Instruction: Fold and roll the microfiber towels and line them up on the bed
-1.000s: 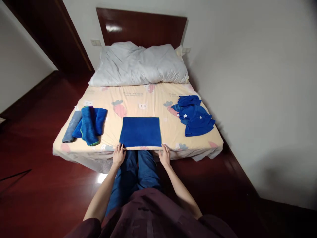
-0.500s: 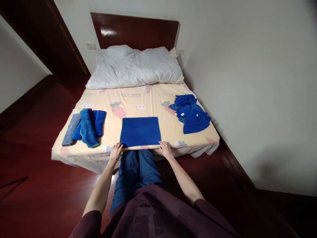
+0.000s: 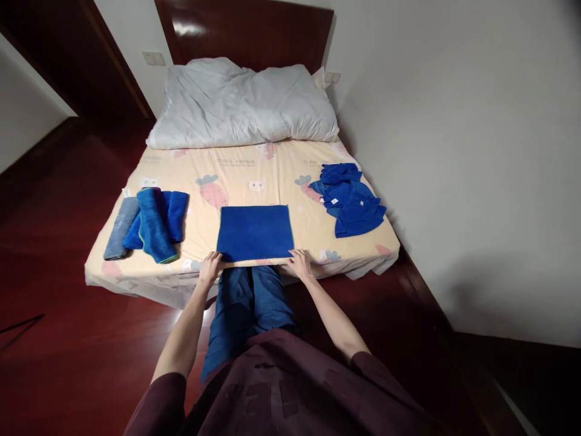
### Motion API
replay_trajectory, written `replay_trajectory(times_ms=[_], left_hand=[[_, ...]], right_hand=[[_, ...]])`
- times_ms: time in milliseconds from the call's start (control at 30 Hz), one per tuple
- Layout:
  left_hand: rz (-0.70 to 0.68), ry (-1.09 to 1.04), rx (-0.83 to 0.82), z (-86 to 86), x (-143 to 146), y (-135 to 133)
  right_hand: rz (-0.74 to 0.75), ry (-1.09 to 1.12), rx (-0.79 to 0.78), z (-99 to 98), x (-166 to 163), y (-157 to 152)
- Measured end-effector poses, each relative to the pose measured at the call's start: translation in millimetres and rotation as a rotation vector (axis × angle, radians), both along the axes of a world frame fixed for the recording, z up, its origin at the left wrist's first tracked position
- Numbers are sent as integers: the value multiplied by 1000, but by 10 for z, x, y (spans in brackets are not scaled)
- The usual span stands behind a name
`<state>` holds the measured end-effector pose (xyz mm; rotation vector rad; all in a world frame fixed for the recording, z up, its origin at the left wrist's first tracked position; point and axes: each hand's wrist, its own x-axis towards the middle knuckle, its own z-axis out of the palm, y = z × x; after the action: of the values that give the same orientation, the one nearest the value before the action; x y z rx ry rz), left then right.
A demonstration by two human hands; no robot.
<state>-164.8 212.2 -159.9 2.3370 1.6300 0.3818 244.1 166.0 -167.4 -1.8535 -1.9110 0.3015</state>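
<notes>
A blue towel [image 3: 255,233] with a thin green edge lies flat near the front edge of the bed. At its near left corner, my left hand [image 3: 210,267] pinches the cloth. My right hand [image 3: 300,263] has its fingers closed at the near right corner. Left of the towel are several rolled towels, among them a teal-blue roll [image 3: 154,227] on top and a grey-blue roll [image 3: 121,227] at the outer side. On the right lies a loose heap of crumpled blue cloths [image 3: 354,206] with small white tags.
The bed [image 3: 245,175] has a pale yellow sheet with carrot and rabbit prints. A bunched white quilt [image 3: 245,109] lies at its head, before a dark wooden headboard [image 3: 245,30]. A wall [image 3: 436,151] stands close on the right; dark red floor [image 3: 40,242] spreads at the left.
The view has tilted down slightly, so the bed sits higher in the picture. Both hands stay at the towel's near corners, and the towel looks unchanged.
</notes>
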Motion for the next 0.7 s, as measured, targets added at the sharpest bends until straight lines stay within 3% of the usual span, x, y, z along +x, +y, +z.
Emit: replay_trajectory(times_ms=[267, 433, 533, 700], left_hand=[[167, -314, -72, -32, -57, 107], [155, -427, -110, 8, -16, 98], [188, -484, -135, 47, 4, 89], [265, -514, -169, 110, -23, 93]], right_hand=[[-4, 59, -10, -59, 61, 88], [58, 139, 10, -54, 79, 158], [110, 298, 33, -61, 83, 184], [9, 410, 24, -132, 131, 186]])
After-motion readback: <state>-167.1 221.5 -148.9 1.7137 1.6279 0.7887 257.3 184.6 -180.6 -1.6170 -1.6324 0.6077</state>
